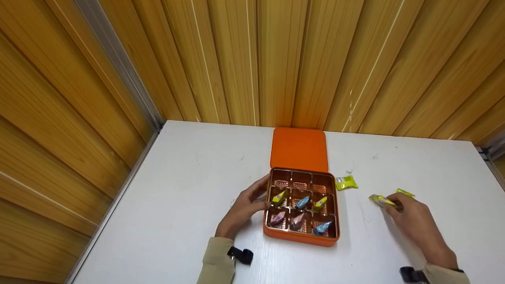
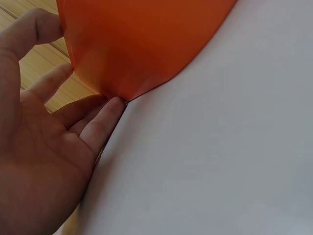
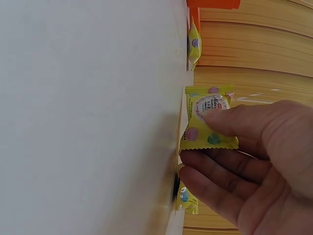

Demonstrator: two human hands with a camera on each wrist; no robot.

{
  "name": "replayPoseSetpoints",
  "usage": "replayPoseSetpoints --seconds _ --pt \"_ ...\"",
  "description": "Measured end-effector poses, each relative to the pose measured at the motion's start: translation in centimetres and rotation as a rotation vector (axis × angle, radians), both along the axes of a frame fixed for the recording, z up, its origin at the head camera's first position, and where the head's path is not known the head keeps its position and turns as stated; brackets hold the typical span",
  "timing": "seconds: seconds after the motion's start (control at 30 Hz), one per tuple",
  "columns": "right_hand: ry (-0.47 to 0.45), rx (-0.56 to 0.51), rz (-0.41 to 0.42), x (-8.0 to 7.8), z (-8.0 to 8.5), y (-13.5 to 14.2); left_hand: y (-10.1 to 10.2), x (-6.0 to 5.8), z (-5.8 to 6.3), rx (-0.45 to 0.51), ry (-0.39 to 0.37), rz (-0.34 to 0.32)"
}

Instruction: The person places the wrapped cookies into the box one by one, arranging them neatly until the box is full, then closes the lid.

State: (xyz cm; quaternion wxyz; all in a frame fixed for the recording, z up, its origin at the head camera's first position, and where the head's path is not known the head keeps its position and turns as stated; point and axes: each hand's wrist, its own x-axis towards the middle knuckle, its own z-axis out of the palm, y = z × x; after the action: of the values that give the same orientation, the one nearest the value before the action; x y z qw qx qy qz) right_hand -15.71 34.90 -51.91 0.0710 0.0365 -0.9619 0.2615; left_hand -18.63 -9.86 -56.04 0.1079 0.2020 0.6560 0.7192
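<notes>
White tbl (image 1: 189, 177), wood-grain wall (image 1: 276, 59), prob. metal strip (image 1: 121, 59)

Nine wrapped sweets (image 1: 279, 198), one orange tin (image 1: 302, 237) and two hands, one left hand (image 1: 245, 207) and one right hand (image 1: 414, 217), at one white table (image 1: 177, 189).
Six sweets sit singly in six of the tin's nine compartments (image 1: 301, 179): two yellow, two blue, two pinkish. Three yellow packets (image 1: 347, 182) are outside it, one in the right hand, two on the table. Also seen: one orange lid (image 1: 299, 150) and two black wrist cameras (image 1: 242, 255).
</notes>
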Motion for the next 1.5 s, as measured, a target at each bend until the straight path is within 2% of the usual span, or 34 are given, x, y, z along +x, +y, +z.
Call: replayPoseSetpoints --seconds 0.33,0.5,0.7,0.93,1.13,1.3,1.5 --pt "-0.054 -0.028 0.017 -0.2 0.8 -0.7 0.2 0.1 0.1 -0.025 -0.028 0.015" --pt "-0.014 -0.044 0.036 -0.4 1.2 -1.5 0.2 0.2 0.1 -0.026 -0.042 0.016" --pt "0.089 -0.062 0.085 -0.8 1.8 -2.5 0.2 0.2 -0.1 -0.033 -0.034 0.012" --pt "0.117 -0.082 0.125 -1.2 2.9 -3.7 0.3 0.0 0.0 -0.010 -0.017 0.004" --pt "0.211 -0.102 0.207 -1.6 3.7 -4.7 0.2 0.0 0.0 -0.018 -0.013 0.007" --pt "0.187 -0.106 0.269 -2.1 4.6 -6.0 0.0 0.0 -0.1 -0.014 -0.013 0.003" --pt "0.206 -0.148 0.410 -2.9 5.9 -8.1 0.0 0.1 0.0 -0.004 -0.020 0.000"
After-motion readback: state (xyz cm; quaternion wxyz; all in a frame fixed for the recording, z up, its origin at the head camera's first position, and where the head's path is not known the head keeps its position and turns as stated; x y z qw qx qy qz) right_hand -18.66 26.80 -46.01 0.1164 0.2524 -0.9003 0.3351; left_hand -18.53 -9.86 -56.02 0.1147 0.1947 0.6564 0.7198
